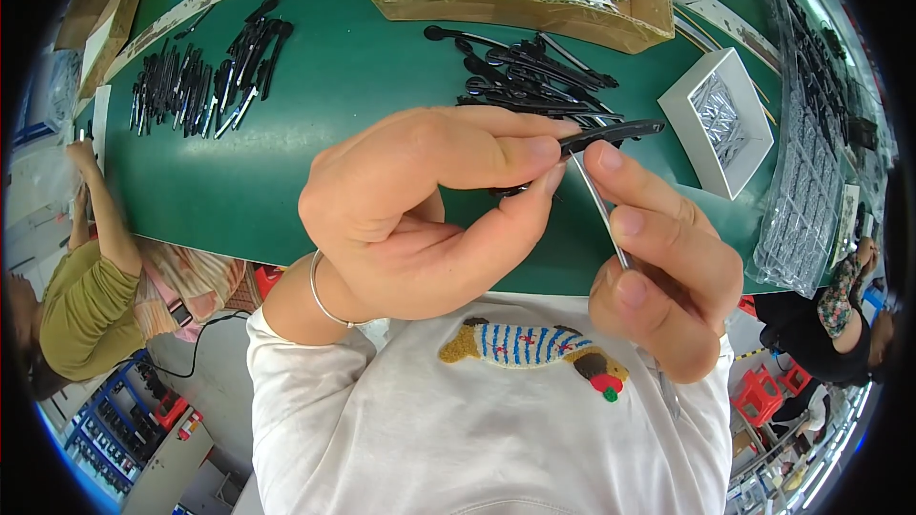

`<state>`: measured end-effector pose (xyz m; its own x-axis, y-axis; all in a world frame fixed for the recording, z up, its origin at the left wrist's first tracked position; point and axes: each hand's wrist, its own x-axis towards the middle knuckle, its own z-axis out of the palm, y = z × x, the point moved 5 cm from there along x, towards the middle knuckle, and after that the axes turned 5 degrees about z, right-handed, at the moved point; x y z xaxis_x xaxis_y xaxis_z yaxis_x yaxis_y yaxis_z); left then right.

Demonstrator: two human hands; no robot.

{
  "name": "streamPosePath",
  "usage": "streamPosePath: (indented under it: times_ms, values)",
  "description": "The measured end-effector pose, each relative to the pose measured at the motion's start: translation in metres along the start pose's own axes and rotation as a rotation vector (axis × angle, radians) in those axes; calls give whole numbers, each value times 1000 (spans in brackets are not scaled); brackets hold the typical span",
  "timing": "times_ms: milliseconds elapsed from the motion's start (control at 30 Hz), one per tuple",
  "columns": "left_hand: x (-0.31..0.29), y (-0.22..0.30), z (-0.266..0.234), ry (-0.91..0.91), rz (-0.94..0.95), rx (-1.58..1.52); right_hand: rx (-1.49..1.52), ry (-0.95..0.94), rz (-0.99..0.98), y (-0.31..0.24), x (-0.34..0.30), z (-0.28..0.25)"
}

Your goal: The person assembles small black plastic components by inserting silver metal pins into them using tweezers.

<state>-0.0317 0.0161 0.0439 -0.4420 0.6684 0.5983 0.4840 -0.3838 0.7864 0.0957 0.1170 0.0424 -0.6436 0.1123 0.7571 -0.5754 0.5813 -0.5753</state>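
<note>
My left hand is closed, with its thumb and forefinger pinching a slim black plastic part with a long narrow body. The part's far end sticks out to the right, past my right fingertips; its middle is hidden by my fingers. In my right hand is a slim pointed silver metal tool, gripped between thumb and fingers. Its tip meets the underside of the black part near my left thumb. Just beyond both hands lies a heap of similar black parts, some with round ends.
More black parts lie in a group on the green table at left. A cardboard box of white strips stands at the back. A white box of small silver pieces and clear plastic trays are right. Other people sit at both sides.
</note>
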Motion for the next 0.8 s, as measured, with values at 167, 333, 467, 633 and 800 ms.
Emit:
streamPosePath:
  times_ms: [167, 333, 467, 633, 800]
  values:
    - [-1, -1, 0, 14, -9, -20, 23, -12, -13, 0, 0, 1]
    - [-1, -2, -1, 30, -11, -19, 16, -48, 46, 1, 2, 1]
    - [-1, -2, 0, 25, -3, 1, -37, -38, -31, 1, 2, 0]
    - [-2, -3, 2, 27, -4, 12, -59, -61, 3, 3, 2, -1]
    - [-4, -7, 0, 88, -54, -11, 36, -73, 173, 5, 13, -8]
